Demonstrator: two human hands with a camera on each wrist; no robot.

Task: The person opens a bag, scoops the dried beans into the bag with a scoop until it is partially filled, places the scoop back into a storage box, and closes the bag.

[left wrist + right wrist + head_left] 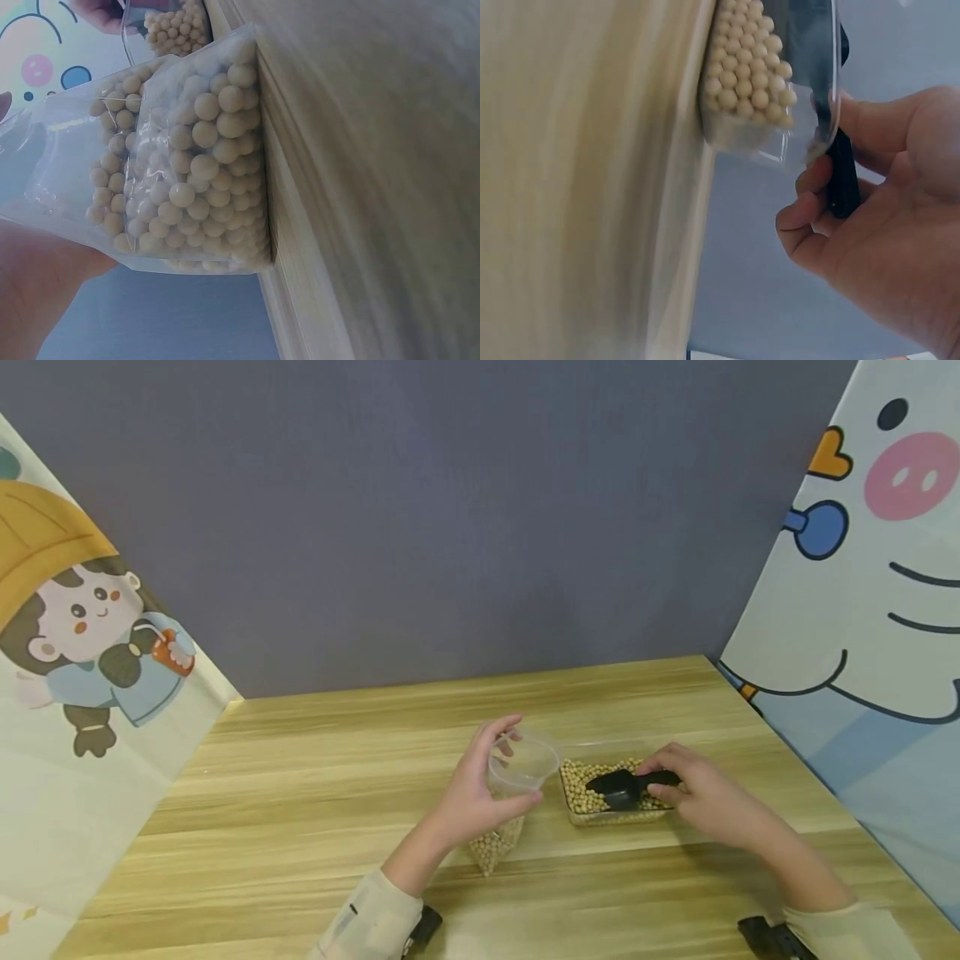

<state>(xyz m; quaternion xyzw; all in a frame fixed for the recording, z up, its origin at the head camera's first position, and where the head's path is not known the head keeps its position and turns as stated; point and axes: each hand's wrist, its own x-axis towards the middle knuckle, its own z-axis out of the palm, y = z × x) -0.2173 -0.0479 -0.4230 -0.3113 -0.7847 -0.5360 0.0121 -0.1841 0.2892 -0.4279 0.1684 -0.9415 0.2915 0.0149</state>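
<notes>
My left hand (471,789) curls round a clear round plastic rim (525,785) at the top of a clear plastic bag (52,172), thumb in front and fingers behind. Pale round beads (206,169) fill the lower part of the bag, which stands on the table. My right hand (701,793) grips a small black scoop (624,787) by its handle. The scoop's blade dips into the beads in a clear rectangular box (618,817), just right of the bag. In the right wrist view, the fingers wrap the handle (843,176) beside the box's wall.
The box and bag stand on a wood-grain table (300,793). A grey partition (450,527) rises along its back edge. Printed cartoon panels flank both sides, the left panel (45,777) and the right panel (862,635).
</notes>
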